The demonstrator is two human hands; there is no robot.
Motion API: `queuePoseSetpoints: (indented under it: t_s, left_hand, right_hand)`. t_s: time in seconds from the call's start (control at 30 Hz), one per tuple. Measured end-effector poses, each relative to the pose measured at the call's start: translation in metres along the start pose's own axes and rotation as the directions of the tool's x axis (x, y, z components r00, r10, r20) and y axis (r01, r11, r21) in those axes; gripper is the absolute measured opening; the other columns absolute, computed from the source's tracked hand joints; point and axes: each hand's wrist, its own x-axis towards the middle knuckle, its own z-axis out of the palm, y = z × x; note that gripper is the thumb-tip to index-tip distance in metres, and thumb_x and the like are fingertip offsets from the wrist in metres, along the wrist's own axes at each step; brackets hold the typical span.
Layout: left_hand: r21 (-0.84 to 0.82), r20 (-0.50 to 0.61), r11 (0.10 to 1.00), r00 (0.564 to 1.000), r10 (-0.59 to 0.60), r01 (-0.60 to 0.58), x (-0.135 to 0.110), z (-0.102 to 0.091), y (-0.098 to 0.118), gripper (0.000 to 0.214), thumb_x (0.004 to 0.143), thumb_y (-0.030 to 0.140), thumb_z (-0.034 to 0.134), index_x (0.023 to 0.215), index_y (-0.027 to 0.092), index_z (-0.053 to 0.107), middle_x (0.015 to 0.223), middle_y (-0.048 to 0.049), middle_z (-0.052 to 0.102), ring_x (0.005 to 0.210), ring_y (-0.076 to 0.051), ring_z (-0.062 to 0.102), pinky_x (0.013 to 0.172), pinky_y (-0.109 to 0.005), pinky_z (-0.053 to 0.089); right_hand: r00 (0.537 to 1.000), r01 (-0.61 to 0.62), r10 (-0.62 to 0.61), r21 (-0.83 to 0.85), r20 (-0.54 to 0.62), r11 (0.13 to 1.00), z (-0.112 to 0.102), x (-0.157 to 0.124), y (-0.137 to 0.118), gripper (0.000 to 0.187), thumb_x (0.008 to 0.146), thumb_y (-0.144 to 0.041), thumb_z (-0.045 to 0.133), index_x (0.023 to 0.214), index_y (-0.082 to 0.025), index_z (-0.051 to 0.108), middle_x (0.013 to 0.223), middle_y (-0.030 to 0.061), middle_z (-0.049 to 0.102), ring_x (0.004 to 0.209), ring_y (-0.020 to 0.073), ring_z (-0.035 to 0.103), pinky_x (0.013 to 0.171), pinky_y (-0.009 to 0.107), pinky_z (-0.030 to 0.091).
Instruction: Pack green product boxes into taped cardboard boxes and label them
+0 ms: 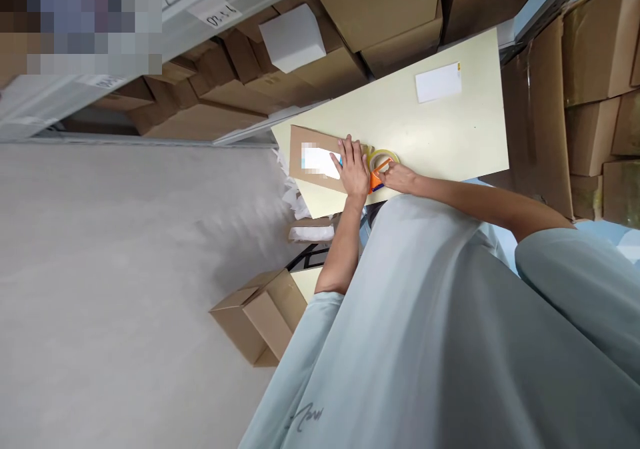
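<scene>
So the left hand is laid flat with its fingers a bit apart, pressing on a flat brown cardboard box just left of the frame's centre. It's not gripping anything, just palm down. A white paper label is on that box, partly blurred out. The right hand, right beside it, is curled around an orange plastic tape dispenser carrying a yellowish roll of tape; can't really make out each finger. All that sits at the near edge of a pale cream desk. Toward the desk's upper right there's a white rectangular card. Further out, brown cardboard boxes fill a shelf along the top, more stacked cartons sit at the upper right, and an open brown carton is lower left of centre.
</scene>
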Motion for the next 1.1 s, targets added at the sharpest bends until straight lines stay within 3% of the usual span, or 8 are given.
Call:
queuePoseSetpoints:
  t_s: [0.13, 0.27, 0.37, 0.5, 0.6, 0.7, 0.9, 1.1]
  left_hand:
    - [0.066, -0.014, 0.997, 0.999, 0.04, -0.039, -0.001, -0.002, -0.007, 0.054, 0.119, 0.028, 0.039, 0.172, 0.018, 0.05, 0.19, -0.0134, 0.034, 0.183, -0.028, 0.008, 0.148, -0.064, -0.004]
    - [0.044, -0.046, 0.996, 0.996, 0.08, -0.078, 0.0, 0.003, -0.009, 0.054, 0.118, 0.029, 0.041, 0.169, 0.017, 0.053, 0.189, -0.0155, 0.036, 0.183, -0.027, 0.006, 0.147, -0.067, -0.003]
    - [0.033, -0.058, 0.995, 0.994, 0.092, -0.09, -0.001, 0.005, -0.009, 0.054, 0.117, 0.029, 0.041, 0.168, 0.017, 0.053, 0.188, -0.0169, 0.038, 0.183, -0.027, 0.007, 0.146, -0.068, -0.001]
    - [0.031, -0.007, 0.991, 0.991, 0.134, -0.134, -0.005, 0.007, -0.008, 0.052, 0.116, 0.028, 0.042, 0.165, 0.019, 0.057, 0.187, -0.0165, 0.039, 0.183, -0.028, 0.012, 0.147, -0.069, 0.002]
    - [0.014, 0.035, 0.975, 0.975, 0.219, -0.22, -0.011, 0.009, -0.011, 0.05, 0.115, 0.028, 0.041, 0.161, 0.021, 0.062, 0.185, -0.0146, 0.044, 0.182, -0.027, 0.016, 0.149, -0.066, 0.003]
    - [-0.008, 0.034, 0.955, 0.954, 0.298, -0.298, -0.02, 0.012, -0.017, 0.045, 0.116, 0.033, 0.043, 0.154, 0.022, 0.066, 0.182, -0.0135, 0.049, 0.182, -0.026, 0.016, 0.15, -0.063, 0.004]
    - [-0.051, 0.023, 0.928, 0.928, 0.371, -0.37, -0.047, 0.013, -0.039, 0.033, 0.118, 0.047, 0.054, 0.129, 0.021, 0.071, 0.163, -0.0192, 0.066, 0.179, -0.028, 0.03, 0.149, -0.065, 0.012]
    - [-0.068, -0.074, 0.936, 0.937, 0.342, -0.347, -0.059, 0.029, -0.057, 0.021, 0.112, 0.043, 0.065, 0.098, 0.027, 0.066, 0.141, -0.0153, 0.076, 0.17, -0.03, 0.047, 0.149, -0.066, 0.017]
  right_hand:
    - [0.988, -0.14, 0.142, -0.032, 0.062, 0.99, 0.016, -0.041, 0.019, 0.057, 0.106, -0.001, 0.037, 0.161, 0.005, 0.053, 0.114, 0.0244, 0.086, 0.101, 0.0301, 0.085, 0.111, 0.047, 0.051]
    - [0.951, -0.289, 0.295, -0.077, 0.09, 0.954, 0.037, -0.107, 0.075, 0.053, 0.107, -0.005, 0.04, 0.157, -0.001, 0.058, 0.109, 0.0198, 0.087, 0.098, 0.0296, 0.082, 0.108, 0.044, 0.05]
    - [0.901, -0.419, 0.426, -0.096, 0.083, 0.903, 0.041, -0.129, 0.119, 0.048, 0.108, -0.009, 0.04, 0.149, -0.003, 0.064, 0.107, 0.0197, 0.086, 0.1, 0.0303, 0.079, 0.106, 0.044, 0.05]
    - [0.889, -0.458, 0.458, 0.011, -0.022, 0.889, 0.025, -0.089, 0.15, 0.045, 0.11, -0.013, 0.039, 0.146, 0.001, 0.064, 0.112, 0.0218, 0.084, 0.109, 0.031, 0.077, 0.109, 0.047, 0.048]
    - [0.901, -0.43, 0.429, 0.006, -0.056, 0.903, 0.01, -0.042, 0.156, 0.048, 0.108, -0.012, 0.04, 0.146, 0.002, 0.063, 0.111, 0.0211, 0.084, 0.109, 0.0317, 0.078, 0.11, 0.049, 0.048]
    - [0.924, -0.378, 0.377, 0.005, -0.064, 0.926, 0.006, -0.015, 0.155, 0.048, 0.105, -0.011, 0.04, 0.146, 0.002, 0.064, 0.106, 0.0193, 0.084, 0.107, 0.0314, 0.079, 0.111, 0.05, 0.049]
    - [0.969, -0.244, 0.246, -0.088, 0.007, 0.966, 0.007, -0.022, 0.129, 0.04, 0.108, -0.012, 0.044, 0.14, -0.001, 0.066, 0.11, 0.0204, 0.085, 0.108, 0.0279, 0.08, 0.111, 0.045, 0.049]
    - [0.991, -0.09, 0.11, -0.231, 0.073, 0.969, 0.003, -0.043, 0.12, 0.04, 0.11, -0.012, 0.042, 0.141, -0.006, 0.067, 0.115, 0.0188, 0.087, 0.104, 0.0249, 0.082, 0.114, 0.041, 0.046]
